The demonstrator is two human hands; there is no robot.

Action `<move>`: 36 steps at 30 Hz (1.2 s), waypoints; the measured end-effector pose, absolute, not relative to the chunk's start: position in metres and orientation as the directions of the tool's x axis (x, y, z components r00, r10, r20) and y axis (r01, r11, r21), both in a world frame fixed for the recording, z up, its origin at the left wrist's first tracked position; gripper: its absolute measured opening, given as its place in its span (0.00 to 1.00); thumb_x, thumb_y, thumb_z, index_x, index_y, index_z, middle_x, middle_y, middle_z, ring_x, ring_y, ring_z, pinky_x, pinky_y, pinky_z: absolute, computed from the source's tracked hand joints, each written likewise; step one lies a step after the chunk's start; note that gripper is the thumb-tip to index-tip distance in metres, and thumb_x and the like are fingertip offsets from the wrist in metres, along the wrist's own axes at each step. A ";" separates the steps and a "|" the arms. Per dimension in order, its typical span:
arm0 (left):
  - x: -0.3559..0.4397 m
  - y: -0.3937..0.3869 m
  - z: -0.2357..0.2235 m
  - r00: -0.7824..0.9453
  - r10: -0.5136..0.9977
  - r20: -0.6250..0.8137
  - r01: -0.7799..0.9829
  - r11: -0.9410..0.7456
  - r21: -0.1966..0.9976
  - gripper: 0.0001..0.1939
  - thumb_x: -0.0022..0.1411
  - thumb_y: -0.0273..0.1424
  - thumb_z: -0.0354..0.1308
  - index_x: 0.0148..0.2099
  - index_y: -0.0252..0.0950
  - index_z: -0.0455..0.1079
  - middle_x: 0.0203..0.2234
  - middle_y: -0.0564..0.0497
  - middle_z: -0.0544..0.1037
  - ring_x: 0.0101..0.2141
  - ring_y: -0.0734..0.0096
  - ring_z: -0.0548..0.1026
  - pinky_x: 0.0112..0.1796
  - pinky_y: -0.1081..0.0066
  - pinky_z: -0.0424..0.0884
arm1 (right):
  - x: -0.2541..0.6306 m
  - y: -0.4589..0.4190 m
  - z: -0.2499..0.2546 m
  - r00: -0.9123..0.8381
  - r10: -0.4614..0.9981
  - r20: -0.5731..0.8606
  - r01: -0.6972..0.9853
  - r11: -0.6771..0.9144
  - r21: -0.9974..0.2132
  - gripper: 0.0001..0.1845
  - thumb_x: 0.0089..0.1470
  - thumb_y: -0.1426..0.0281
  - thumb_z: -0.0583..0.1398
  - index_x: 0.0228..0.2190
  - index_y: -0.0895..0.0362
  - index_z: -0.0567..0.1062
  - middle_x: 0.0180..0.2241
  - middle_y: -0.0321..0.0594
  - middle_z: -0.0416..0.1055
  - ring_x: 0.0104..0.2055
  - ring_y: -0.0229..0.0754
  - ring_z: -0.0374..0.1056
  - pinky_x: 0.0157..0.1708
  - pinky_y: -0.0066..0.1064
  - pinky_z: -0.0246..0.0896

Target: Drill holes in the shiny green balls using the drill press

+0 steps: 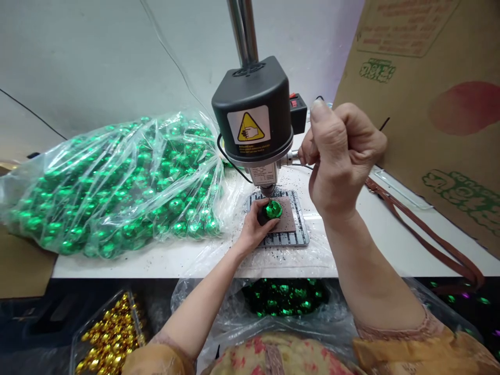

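My left hand (255,225) grips a shiny green faceted ball (273,209) between thumb and fingers. The ball rests over a pinkish-brown board (288,216) on the slotted metal base (300,237) of a small drill press (253,112). Right above the ball sits the drill chuck (267,189); whether a bit touches the ball I cannot tell. Raised at the machine's right side, my right hand (339,151) is closed around the feed lever, most of which the fingers hide. Dark shavings lie scattered around the base.
A large clear bag of green balls (117,187) fills the table's left side. An open bag of green balls (287,297) is below the front edge, beside a clear box of gold balls (113,333). At right are a brown strap (422,232) and a cardboard box (433,125).
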State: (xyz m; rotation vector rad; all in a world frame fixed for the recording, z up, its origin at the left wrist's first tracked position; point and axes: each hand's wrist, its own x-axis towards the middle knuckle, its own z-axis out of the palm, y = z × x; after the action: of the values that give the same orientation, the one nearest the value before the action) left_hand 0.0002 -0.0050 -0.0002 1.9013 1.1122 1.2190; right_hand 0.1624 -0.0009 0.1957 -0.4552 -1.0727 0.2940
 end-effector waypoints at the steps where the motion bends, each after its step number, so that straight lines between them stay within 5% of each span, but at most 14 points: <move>1: 0.000 -0.005 0.000 0.221 0.886 0.407 0.323 -0.461 0.827 0.26 0.63 0.38 0.69 0.58 0.39 0.65 0.53 0.43 0.77 0.55 0.56 0.78 0.57 0.55 0.74 | 0.163 -0.002 0.194 0.451 0.444 0.775 0.003 0.867 -0.498 0.26 0.63 0.70 0.61 0.18 0.53 0.54 0.16 0.28 0.49 0.17 0.31 0.50 0.19 0.32 0.47; 7: 0.000 -0.004 0.000 0.219 0.888 0.405 0.335 -0.458 0.823 0.26 0.62 0.37 0.70 0.58 0.39 0.65 0.52 0.43 0.78 0.53 0.57 0.79 0.54 0.56 0.76 | 0.165 -0.004 0.180 0.429 0.433 0.793 0.070 0.859 -0.507 0.28 0.63 0.61 0.61 0.19 0.52 0.53 0.16 0.29 0.47 0.17 0.32 0.48 0.20 0.35 0.46; 13: 0.001 -0.005 -0.001 0.220 0.870 0.442 0.326 -0.492 0.807 0.26 0.62 0.38 0.70 0.58 0.39 0.65 0.51 0.43 0.78 0.52 0.58 0.79 0.54 0.57 0.77 | 0.162 -0.004 0.168 0.434 0.315 0.844 0.091 0.917 -0.389 0.29 0.65 0.66 0.60 0.19 0.55 0.50 0.17 0.30 0.46 0.20 0.30 0.48 0.22 0.32 0.45; 36: 0.003 -0.007 0.002 0.193 0.887 0.420 0.329 -0.462 0.824 0.26 0.61 0.39 0.71 0.57 0.39 0.67 0.49 0.44 0.79 0.50 0.56 0.79 0.53 0.56 0.76 | 0.161 -0.001 0.143 0.471 0.217 0.855 0.080 0.955 -0.287 0.30 0.60 0.72 0.61 0.17 0.56 0.47 0.15 0.28 0.45 0.17 0.28 0.44 0.19 0.30 0.43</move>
State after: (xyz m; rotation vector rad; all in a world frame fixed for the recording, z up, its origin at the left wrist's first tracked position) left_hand 0.0026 -0.0068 0.0021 1.8973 1.1335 1.2529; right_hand 0.1613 -0.0015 0.1432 -0.3063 -1.0824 0.0855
